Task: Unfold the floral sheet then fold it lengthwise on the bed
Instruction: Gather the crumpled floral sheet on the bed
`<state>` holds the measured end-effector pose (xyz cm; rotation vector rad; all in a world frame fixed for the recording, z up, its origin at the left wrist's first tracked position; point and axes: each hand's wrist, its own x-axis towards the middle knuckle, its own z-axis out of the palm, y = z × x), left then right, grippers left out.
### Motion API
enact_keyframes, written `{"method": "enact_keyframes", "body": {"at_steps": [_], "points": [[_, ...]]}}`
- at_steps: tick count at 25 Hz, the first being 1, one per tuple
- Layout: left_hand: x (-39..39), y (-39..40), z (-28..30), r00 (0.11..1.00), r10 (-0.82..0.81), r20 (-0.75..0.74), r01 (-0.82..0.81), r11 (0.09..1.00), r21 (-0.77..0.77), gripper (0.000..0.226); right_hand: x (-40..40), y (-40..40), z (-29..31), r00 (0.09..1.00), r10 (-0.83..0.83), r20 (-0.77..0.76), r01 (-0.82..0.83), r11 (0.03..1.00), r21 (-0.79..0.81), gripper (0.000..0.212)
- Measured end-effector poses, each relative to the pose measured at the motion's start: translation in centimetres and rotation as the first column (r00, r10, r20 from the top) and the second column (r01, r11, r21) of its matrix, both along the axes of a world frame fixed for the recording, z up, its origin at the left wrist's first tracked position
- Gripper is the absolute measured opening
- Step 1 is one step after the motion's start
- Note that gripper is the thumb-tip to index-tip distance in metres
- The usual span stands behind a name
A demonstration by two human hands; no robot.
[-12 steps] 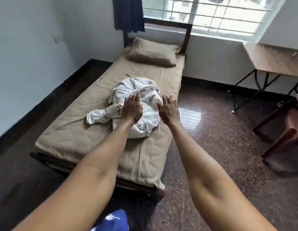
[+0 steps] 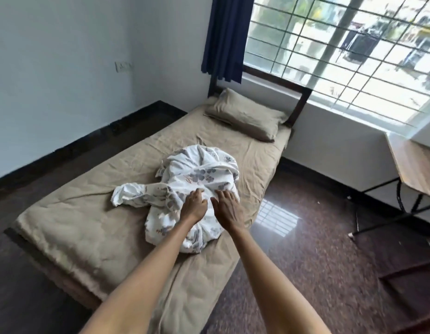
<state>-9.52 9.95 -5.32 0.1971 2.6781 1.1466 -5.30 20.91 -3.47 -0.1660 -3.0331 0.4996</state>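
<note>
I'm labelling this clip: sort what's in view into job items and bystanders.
Job: floral sheet, bunched up; bed beneath it; left hand and right hand, both on the sheet.

Bystanders: pillow, blue curtain, window, table, wall switch.

One view only — head-worn, wide-angle, looking forward and down from above the near end of the bed. Faces along its length toward the far window. Close enough for both forearms to fill the lower frame — edges bowed by the lens.
</note>
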Motion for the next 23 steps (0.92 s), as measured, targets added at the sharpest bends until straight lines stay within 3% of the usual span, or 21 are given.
{"method": "enact_keyframes", "body": {"at_steps": [3, 5, 9, 13, 23], "points": [[-3.2, 0.9, -1.0, 0.978, 0.169, 0.123, -0.183, 0.976, 0.117, 0.037, -4.6, 1.9, -1.1, 1.000, 0.008, 0.018, -0.007, 0.998, -0.057, 0.049], [-5.5, 1.2, -1.8, 0.962, 0.231, 0.147, -0.248, 0.962, 0.111, 0.035, -8.4, 3.1, -2.9, 0.990, 0.133, 0.049, -0.133, 0.991, -0.010, 0.061], [-12.4, 2.5, -4.9, 0.899, 0.398, 0.181, -0.420, 0.902, 0.102, 0.034, -19.1, 6.6, -6.2, 0.955, 0.279, 0.099, -0.280, 0.960, 0.000, 0.035], [-21.1, 7.1, -10.0, 0.807, 0.555, 0.204, -0.569, 0.822, 0.013, 0.030, -31.2, 10.4, -11.6, 0.903, 0.407, 0.137, -0.397, 0.913, -0.096, 0.036], [-42.7, 17.1, -21.7, 0.850, 0.457, 0.261, -0.402, 0.884, -0.239, 0.038, -50.7, 19.7, -25.2, 0.886, 0.304, 0.350, -0.284, 0.953, -0.108, 0.047]]}}
